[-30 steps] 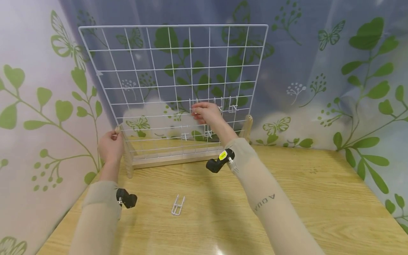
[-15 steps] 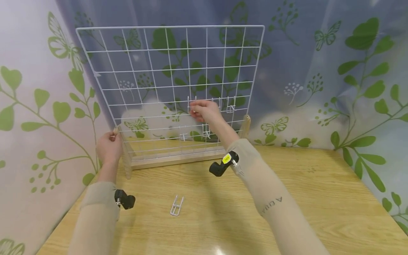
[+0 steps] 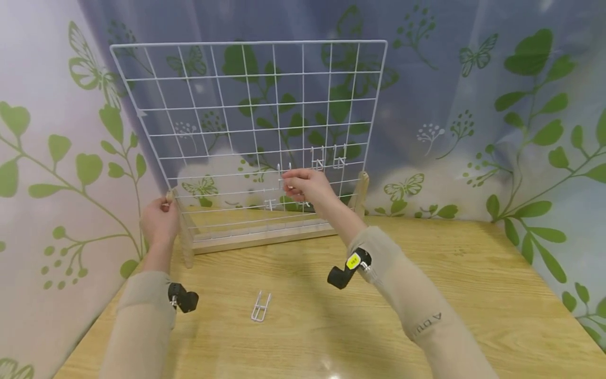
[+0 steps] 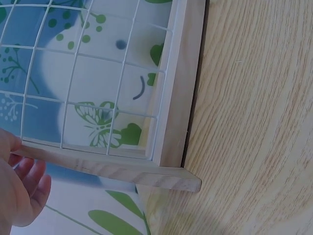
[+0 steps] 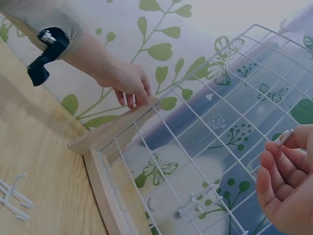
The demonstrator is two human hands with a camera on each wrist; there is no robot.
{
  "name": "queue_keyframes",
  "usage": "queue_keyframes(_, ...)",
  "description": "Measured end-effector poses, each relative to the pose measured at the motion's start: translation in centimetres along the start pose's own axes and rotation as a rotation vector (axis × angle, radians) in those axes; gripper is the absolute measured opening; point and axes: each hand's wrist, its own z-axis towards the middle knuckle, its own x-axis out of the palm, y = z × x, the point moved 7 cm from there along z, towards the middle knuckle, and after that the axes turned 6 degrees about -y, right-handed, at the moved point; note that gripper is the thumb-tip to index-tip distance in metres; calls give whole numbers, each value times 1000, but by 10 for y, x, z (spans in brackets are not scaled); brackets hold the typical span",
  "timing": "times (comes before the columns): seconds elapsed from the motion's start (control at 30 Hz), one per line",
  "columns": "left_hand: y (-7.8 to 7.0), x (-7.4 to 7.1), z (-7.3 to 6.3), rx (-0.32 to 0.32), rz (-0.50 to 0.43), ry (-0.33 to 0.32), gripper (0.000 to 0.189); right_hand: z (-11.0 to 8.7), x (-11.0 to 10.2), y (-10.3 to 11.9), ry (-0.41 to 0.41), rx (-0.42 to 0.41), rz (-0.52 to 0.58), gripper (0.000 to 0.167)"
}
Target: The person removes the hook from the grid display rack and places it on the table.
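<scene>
A white wire grid panel (image 3: 246, 43) stands upright in a wooden stand (image 3: 265, 236). My left hand (image 3: 160, 218) grips the top of the stand's left wooden post (image 4: 132, 172), by the panel's edge. In front of the panel's lower middle, my right hand (image 3: 307, 188) pinches a small white wire hook (image 5: 285, 137) between thumb and fingers. Two prongs of that hook rise past my fingertips in the head view; whether they touch the grid I cannot tell. Several similar hooks (image 3: 339, 158) hang on the grid's right half, one partly hidden behind my right hand.
A loose white double-prong hook (image 3: 261, 306) lies on the wood-grain table (image 3: 402, 295) in front of the stand. Behind the panel and along both sides hangs a curtain (image 3: 426, 105) printed with leaves and butterflies. The stand's right post (image 3: 362, 193) rises beside the panel.
My right hand has moved down the grid with the hook, uncovering a hung hook above it and covering part of a lower one. My left hand keeps its grip on the post.
</scene>
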Motion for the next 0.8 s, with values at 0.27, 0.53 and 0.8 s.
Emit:
queue_keyframes(0.27,0,0,0,15,9,-6,39,-27,0,-25,69,44,45,27)
queue_keyframes(0.53,3,1,-2,5,39,12,40,-50,-4,-58,86,110,83,28)
queue_keyframes(0.8,1,0,0,21,62,-6,41,-68,-7,-99,86,147,16,25)
